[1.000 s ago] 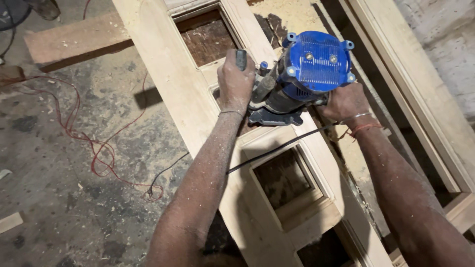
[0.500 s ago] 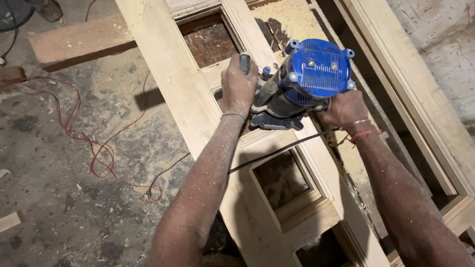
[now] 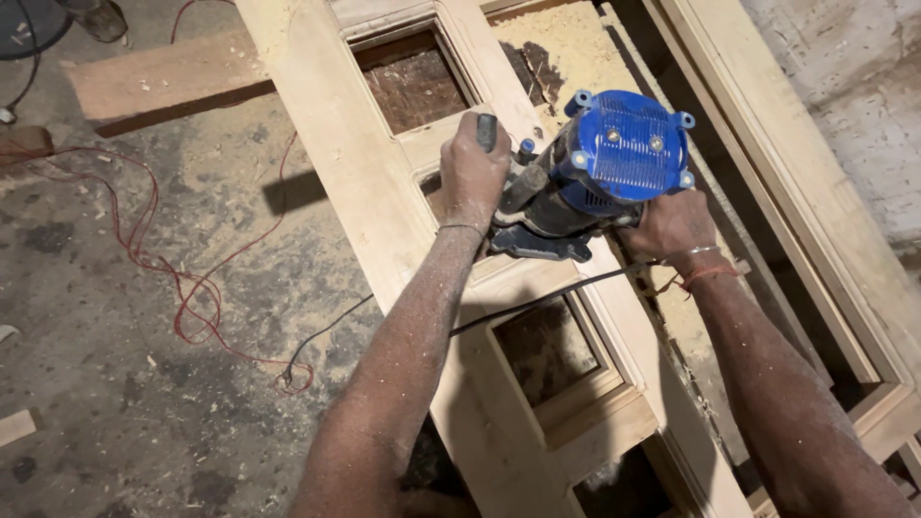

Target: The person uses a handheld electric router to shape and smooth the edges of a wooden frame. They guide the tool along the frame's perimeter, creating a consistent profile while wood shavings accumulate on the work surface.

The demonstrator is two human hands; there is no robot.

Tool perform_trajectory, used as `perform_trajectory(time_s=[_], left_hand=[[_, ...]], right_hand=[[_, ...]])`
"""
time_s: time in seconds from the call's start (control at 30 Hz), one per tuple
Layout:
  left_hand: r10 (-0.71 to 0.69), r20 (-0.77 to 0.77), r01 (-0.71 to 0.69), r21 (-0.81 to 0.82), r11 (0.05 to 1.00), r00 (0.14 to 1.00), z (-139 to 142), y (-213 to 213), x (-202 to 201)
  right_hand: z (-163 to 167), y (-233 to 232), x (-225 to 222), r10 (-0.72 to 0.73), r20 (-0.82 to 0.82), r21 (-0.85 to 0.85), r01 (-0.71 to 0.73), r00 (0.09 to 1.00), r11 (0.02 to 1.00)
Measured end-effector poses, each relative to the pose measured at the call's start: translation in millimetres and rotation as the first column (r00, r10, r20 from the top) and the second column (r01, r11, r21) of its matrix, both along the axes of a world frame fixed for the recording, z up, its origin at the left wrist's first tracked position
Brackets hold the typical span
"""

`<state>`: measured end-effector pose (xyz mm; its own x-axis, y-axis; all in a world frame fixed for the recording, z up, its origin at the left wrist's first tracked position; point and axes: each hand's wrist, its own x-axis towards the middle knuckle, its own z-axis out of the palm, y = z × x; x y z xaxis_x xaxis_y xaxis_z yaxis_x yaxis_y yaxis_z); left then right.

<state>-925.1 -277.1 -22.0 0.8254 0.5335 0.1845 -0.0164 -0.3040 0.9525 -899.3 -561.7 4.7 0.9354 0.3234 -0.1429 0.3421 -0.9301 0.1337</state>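
A blue-topped electric router [image 3: 614,158] stands on a pale wooden door frame [image 3: 336,163] with square openings. My left hand [image 3: 472,173] is closed around the router's left handle, whose dark tip shows above my fist. My right hand [image 3: 672,225] grips the opposite handle, which is hidden under my fingers. The router's dark base plate [image 3: 537,245] rests on the cross rail between two openings. A black power cord [image 3: 537,299] runs from the tool across the frame toward the floor.
Sawdust lies piled on the frame beyond the router [image 3: 566,43]. A second wooden frame [image 3: 815,211] leans at the right by a rough wall. A loose plank [image 3: 153,82] and red wire [image 3: 182,288] lie on the dusty floor at the left.
The router and both hands have slid a little farther along the frame, away from me. Both grips are unchanged.
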Motion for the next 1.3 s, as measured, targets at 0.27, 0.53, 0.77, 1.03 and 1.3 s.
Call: perform_trajectory(time_s=[0.27, 0.53, 0.77, 1.03, 1.3], left_hand=[[-0.081, -0.073, 0.078, -0.039, 0.996, 0.994, 1, -1, 1], [-0.014, -0.004, 0.014, 0.055, 0.998, 1.0, 5, -2, -3], [-0.005, -0.027, 0.005, 0.018, 1.0, 1.0, 6, -6, 0], [-0.002, -0.072, 0.006, 0.044, 0.999, 0.997, 4, -10, 6], [-0.099, -0.135, 0.093, -0.052, 0.994, 0.986, 1, -10, 10]], right_hand=[[-1, -1, -6, 0.027, 0.015, 0.053, -0.028, 1.0, 0.998], [4, 1, -12, 0.06, 0.067, 0.077, -0.065, 0.996, 0.995], [4, -1, -13, -0.048, -0.01, 0.062, 0.049, 0.999, 0.997], [-1, -7, -12, -0.034, 0.025, 0.093, 0.031, 0.999, 0.995], [-3, -6, -11, -0.117, -0.041, -0.003, 0.117, 0.992, 0.993]])
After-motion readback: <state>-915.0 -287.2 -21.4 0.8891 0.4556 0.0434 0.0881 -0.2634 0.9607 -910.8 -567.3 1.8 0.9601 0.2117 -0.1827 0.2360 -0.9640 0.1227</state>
